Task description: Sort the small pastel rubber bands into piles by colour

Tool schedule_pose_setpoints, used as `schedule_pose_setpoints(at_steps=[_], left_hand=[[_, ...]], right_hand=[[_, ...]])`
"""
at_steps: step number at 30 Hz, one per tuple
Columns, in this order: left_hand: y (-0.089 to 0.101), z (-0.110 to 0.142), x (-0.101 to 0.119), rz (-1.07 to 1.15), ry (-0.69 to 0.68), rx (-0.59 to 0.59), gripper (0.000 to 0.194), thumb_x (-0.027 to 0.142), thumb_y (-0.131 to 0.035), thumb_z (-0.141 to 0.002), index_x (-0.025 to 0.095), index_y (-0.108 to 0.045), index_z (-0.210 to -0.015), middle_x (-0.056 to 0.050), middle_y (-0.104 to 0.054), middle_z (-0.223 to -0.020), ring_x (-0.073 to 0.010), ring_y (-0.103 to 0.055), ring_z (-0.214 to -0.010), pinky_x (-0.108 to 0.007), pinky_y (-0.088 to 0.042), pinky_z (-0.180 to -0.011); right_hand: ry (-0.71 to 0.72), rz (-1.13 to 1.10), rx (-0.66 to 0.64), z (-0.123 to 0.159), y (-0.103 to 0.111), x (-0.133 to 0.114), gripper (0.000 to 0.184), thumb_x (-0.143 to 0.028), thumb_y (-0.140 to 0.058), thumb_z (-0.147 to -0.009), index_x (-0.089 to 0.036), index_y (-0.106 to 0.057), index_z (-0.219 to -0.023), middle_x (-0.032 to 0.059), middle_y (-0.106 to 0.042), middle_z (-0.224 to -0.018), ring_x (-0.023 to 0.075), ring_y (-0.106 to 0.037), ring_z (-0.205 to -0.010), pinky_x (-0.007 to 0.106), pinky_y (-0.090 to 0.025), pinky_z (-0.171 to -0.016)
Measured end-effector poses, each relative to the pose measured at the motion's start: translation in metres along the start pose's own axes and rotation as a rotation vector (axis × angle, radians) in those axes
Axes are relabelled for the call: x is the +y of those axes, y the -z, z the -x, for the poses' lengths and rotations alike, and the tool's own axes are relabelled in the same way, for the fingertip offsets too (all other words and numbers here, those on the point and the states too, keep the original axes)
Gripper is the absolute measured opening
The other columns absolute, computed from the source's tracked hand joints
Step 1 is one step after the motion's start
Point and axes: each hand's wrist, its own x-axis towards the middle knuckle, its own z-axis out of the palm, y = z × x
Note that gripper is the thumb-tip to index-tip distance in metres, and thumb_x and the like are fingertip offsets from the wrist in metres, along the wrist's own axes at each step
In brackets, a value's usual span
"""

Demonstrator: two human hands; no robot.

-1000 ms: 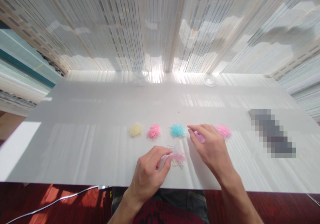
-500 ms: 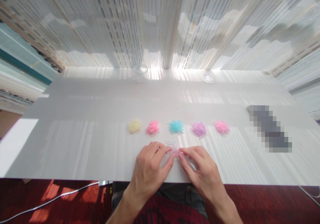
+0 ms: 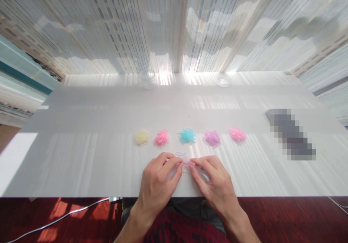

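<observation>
Close to the table's front edge lies a small mixed pile of thin pastel loops that look like rubber bands (image 3: 186, 162). My left hand (image 3: 161, 176) reaches it from the left, thumb and forefinger pinched at the pile. From the right, my right hand (image 3: 213, 176) pinches at the same bands with its fingertips. Exactly which pieces are gripped is too small to make out. Beyond my hands, sorted piles stand in a row: yellow bands (image 3: 141, 137), coral-pink bands (image 3: 162, 137), turquoise bands (image 3: 187, 135), purple bands (image 3: 212, 138) and pink bands (image 3: 237, 134).
A clear round container (image 3: 147, 79) stands at the back of the white table (image 3: 81, 127), with a clear round lid (image 3: 223, 82) to its right. A pixelated dark oblong object (image 3: 292, 134) lies on the right. Sheer curtains (image 3: 168, 25) hang behind.
The view has shifted slightly, so everything on the table appears a little further left. My fingertips stay at the mixed pile, with the thumbs and forefingers slightly closer together.
</observation>
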Motion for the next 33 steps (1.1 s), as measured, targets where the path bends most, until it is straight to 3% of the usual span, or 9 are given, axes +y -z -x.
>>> schedule_pose_setpoints(at_steps=[8, 14, 17, 23, 33], left_hand=[[0.0074, -0.0005, 0.0020, 0.042, -0.161, 0.010, 0.011, 0.012, -0.066, -0.097, 0.020, -0.070, -0.104, -0.003, -0.077, -0.094, -0.0179, -0.072, -0.084, -0.029, -0.058, -0.077], [0.0089, 0.0000, -0.0012, 0.088, -0.208, -0.010, 0.018, 0.007, -0.067, -0.095, 0.019, -0.069, -0.108, -0.004, -0.077, -0.096, -0.0172, -0.072, -0.086, -0.028, -0.058, -0.078], [0.0086, 0.0000, -0.0011, 0.163, -0.185, -0.004, 0.019, 0.007, -0.068, -0.094, 0.019, -0.069, -0.108, -0.003, -0.077, -0.097, -0.0155, -0.072, -0.086, -0.025, -0.056, -0.076], [0.0084, 0.0017, -0.0004, 0.278, -0.070, 0.002, 0.018, 0.012, -0.071, -0.094, 0.023, -0.070, -0.109, 0.000, -0.077, -0.094, -0.0105, -0.063, -0.065, -0.023, -0.051, -0.061], [0.0075, 0.0015, -0.0024, 0.308, -0.036, 0.006, 0.018, 0.013, -0.072, -0.094, 0.025, -0.072, -0.107, 0.001, -0.078, -0.093, -0.0100, -0.061, -0.063, -0.022, -0.050, -0.059]], right_hand=[[0.000, -0.103, 0.003, -0.0024, 0.0029, -0.0039, 0.011, -0.018, -0.065, -0.099, -0.021, -0.070, -0.109, 0.0043, -0.069, -0.092, 0.0184, -0.066, -0.084, 0.031, -0.057, -0.076], [-0.004, -0.141, -0.011, -0.0051, 0.0040, -0.0060, 0.011, -0.014, -0.065, -0.098, -0.022, -0.070, -0.104, 0.0030, -0.069, -0.089, 0.0177, -0.065, -0.082, 0.030, -0.056, -0.075], [-0.009, -0.144, -0.008, -0.0055, 0.0052, -0.0055, 0.012, -0.013, -0.066, -0.097, -0.022, -0.071, -0.103, 0.0025, -0.070, -0.088, 0.0174, -0.065, -0.082, 0.030, -0.056, -0.075], [-0.034, -0.174, -0.007, -0.0047, 0.0078, -0.0049, 0.013, -0.012, -0.069, -0.095, -0.022, -0.073, -0.103, 0.0018, -0.069, -0.088, 0.0160, -0.065, -0.081, 0.028, -0.054, -0.075], [-0.044, -0.237, 0.004, -0.0051, 0.0104, -0.0086, 0.012, -0.013, -0.070, -0.094, -0.022, -0.073, -0.102, 0.0014, -0.069, -0.088, 0.0140, -0.065, -0.080, 0.026, -0.055, -0.074]])
